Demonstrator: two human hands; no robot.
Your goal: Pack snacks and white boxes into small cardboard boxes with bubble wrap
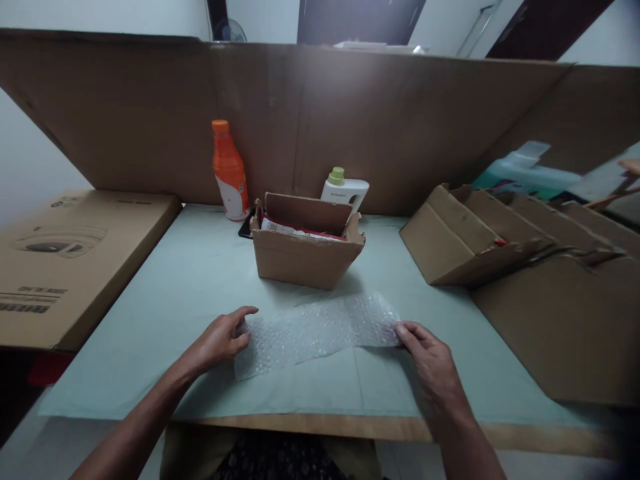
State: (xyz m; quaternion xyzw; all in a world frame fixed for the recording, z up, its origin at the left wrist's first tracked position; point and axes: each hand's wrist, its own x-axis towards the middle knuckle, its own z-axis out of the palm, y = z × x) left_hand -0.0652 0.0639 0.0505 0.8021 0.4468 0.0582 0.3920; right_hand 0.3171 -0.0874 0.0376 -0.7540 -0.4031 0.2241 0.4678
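A sheet of clear bubble wrap lies flat on the pale green table cover in front of me. My left hand rests on its left edge, fingers pinching the wrap. My right hand holds the right edge between fingertips and thumb. Just behind the wrap stands a small open cardboard box with red and white contents inside.
An orange bottle and a white bottle with a green cap stand at the back against a cardboard wall. A flat printed carton lies at left. Several folded cardboard boxes lie at right.
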